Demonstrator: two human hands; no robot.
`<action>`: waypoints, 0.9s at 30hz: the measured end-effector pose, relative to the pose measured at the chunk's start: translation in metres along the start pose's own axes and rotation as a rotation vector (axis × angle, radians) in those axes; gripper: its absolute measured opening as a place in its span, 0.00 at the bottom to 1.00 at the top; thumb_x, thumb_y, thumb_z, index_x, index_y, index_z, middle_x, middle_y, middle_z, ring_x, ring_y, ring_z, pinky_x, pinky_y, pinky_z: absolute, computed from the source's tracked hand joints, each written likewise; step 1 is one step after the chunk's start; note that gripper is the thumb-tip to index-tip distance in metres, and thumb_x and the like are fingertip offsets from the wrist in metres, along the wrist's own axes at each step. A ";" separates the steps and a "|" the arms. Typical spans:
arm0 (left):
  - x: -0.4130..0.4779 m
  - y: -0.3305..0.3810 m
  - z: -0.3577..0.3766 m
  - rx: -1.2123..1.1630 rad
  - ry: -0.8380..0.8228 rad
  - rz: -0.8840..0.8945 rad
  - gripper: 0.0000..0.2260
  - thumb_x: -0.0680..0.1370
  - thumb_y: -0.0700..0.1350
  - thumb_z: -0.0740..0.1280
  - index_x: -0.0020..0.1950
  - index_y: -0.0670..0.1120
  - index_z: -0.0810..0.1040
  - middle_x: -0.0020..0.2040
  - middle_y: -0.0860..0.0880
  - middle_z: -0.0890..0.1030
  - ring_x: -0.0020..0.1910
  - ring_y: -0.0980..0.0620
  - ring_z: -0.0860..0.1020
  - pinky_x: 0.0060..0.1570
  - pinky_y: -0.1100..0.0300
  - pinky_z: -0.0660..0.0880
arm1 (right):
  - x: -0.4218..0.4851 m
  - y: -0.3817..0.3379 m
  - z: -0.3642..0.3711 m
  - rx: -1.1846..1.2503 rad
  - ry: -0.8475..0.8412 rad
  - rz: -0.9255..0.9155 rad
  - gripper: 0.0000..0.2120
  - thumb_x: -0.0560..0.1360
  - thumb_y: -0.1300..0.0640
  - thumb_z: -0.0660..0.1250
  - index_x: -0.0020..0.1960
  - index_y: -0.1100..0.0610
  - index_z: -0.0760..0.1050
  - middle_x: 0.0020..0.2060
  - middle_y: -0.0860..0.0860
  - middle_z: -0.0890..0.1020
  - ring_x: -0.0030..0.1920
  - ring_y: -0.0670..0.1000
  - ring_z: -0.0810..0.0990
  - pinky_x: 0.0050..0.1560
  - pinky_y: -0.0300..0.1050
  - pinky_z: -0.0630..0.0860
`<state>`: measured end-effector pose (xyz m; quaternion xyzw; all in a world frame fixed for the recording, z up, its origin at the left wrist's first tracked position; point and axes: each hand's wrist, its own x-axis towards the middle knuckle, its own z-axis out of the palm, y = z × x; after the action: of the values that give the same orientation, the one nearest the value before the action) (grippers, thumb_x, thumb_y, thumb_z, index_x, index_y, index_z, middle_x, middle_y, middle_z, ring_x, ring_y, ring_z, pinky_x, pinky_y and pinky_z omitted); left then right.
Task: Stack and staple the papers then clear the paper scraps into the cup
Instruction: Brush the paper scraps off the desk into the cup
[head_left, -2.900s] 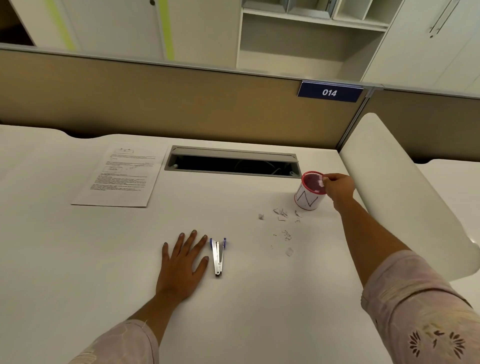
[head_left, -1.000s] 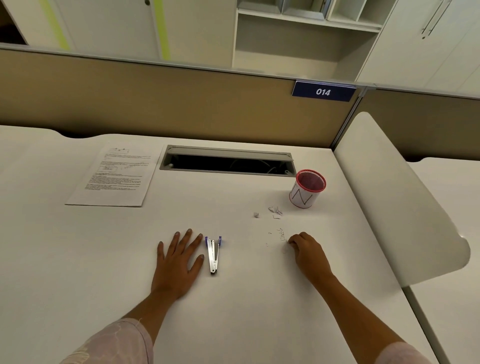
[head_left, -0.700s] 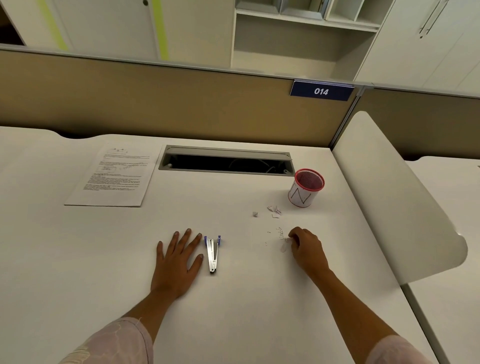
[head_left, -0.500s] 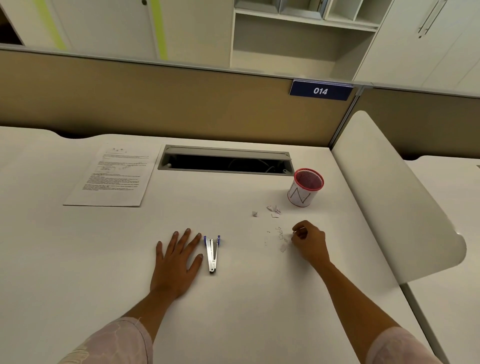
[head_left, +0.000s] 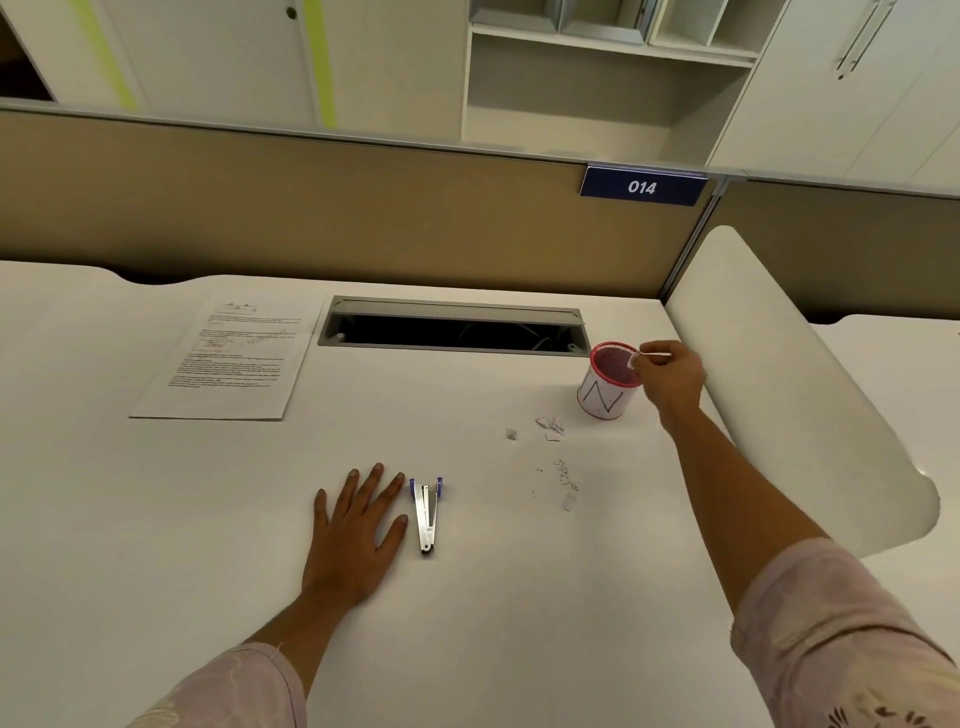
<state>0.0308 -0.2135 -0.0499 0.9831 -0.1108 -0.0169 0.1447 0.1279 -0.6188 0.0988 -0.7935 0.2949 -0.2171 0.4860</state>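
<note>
The printed papers (head_left: 228, 358) lie flat at the far left of the white desk (head_left: 156, 545). A red-rimmed mesh cup (head_left: 607, 382) stands at the far right. My right hand (head_left: 669, 376) hovers at the cup's right rim, with a small white paper scrap (head_left: 633, 360) pinched in its fingertips over the opening. Several paper scraps (head_left: 551, 426) lie in front of the cup, and smaller bits (head_left: 566, 483) lie nearer to me. My left hand (head_left: 358, 530) rests flat on the desk, fingers spread, just left of the silver stapler (head_left: 427, 512).
A cable slot (head_left: 454, 327) is cut into the desk's back, to the left of the cup. A tan partition (head_left: 311, 208) with a "014" sign (head_left: 642, 187) closes the far side. A white curved divider (head_left: 795, 384) borders the desk on the right.
My right hand picked a scrap from the desk near the small bits and carried it up to the cup's rim. The left hand and stapler stayed put.
</note>
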 end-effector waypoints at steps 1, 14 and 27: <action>0.000 0.000 0.000 -0.001 0.000 0.001 0.26 0.77 0.64 0.41 0.75 0.65 0.48 0.78 0.59 0.47 0.76 0.55 0.43 0.73 0.45 0.41 | 0.004 -0.003 0.000 -0.019 0.009 0.008 0.10 0.69 0.61 0.72 0.50 0.57 0.80 0.45 0.56 0.84 0.44 0.53 0.82 0.45 0.47 0.81; 0.000 0.000 0.001 -0.003 0.016 0.005 0.25 0.77 0.64 0.42 0.75 0.64 0.48 0.77 0.59 0.48 0.76 0.55 0.44 0.73 0.45 0.43 | -0.017 0.000 0.020 -0.143 -0.046 -0.289 0.09 0.73 0.67 0.65 0.52 0.61 0.79 0.49 0.56 0.82 0.49 0.52 0.79 0.50 0.40 0.75; 0.000 0.000 0.000 -0.004 0.017 0.005 0.27 0.76 0.66 0.37 0.75 0.64 0.49 0.78 0.58 0.49 0.76 0.55 0.44 0.73 0.46 0.42 | -0.056 0.058 0.072 -0.657 -0.825 -0.347 0.27 0.78 0.67 0.58 0.74 0.48 0.61 0.76 0.55 0.56 0.75 0.58 0.55 0.73 0.55 0.55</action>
<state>0.0305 -0.2135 -0.0495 0.9827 -0.1122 -0.0086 0.1474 0.1174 -0.5547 0.0118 -0.9595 -0.0030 0.1382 0.2454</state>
